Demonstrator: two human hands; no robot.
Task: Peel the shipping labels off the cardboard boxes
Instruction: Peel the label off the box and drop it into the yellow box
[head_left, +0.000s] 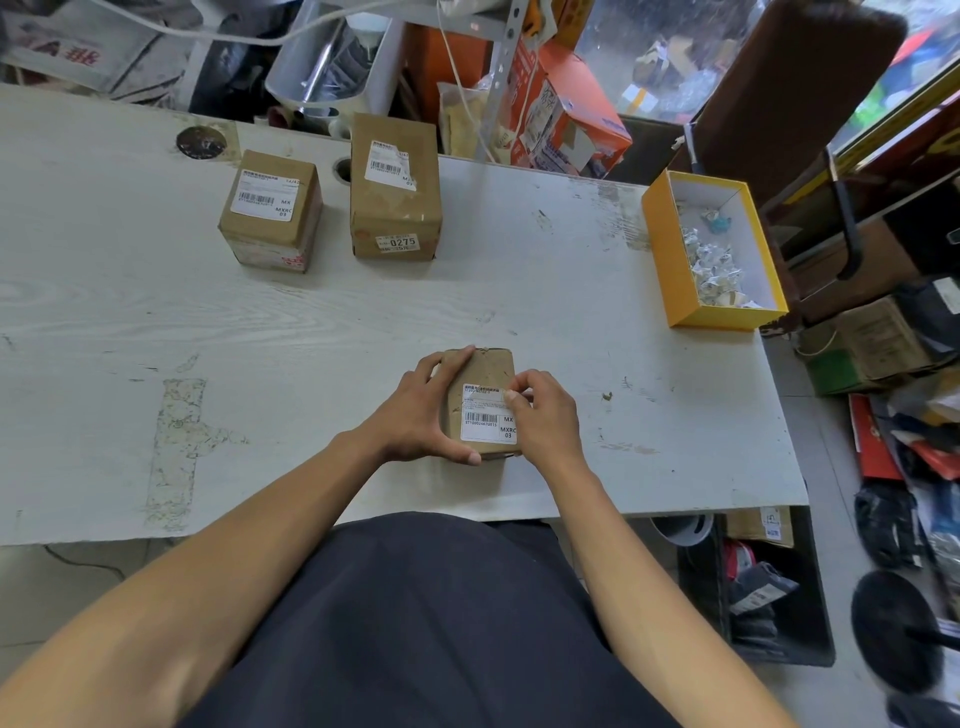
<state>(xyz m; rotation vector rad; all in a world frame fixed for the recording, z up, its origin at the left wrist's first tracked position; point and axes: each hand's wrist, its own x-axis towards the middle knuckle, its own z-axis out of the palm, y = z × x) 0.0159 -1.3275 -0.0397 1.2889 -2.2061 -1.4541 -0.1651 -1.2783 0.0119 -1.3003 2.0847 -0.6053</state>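
The left hand (415, 410) grips the near box (480, 374) while the right hand (543, 410) pinches its label (485, 418); right of it, a yellow box (670, 265) holds crumpled labels (714, 260).

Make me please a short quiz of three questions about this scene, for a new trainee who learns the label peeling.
1. True or false: the left hand steadies the near box on the table.
2. Where does the right hand work on the label?
A. its upper right corner
B. its lower left corner
C. its middle
3. Fill in: the crumpled paper scraps lie in the ____ box.

Key
1. True. Its fingers and thumb curl round the box's left side.
2. A. The fingertips pinch at that corner.
3. Yellow.
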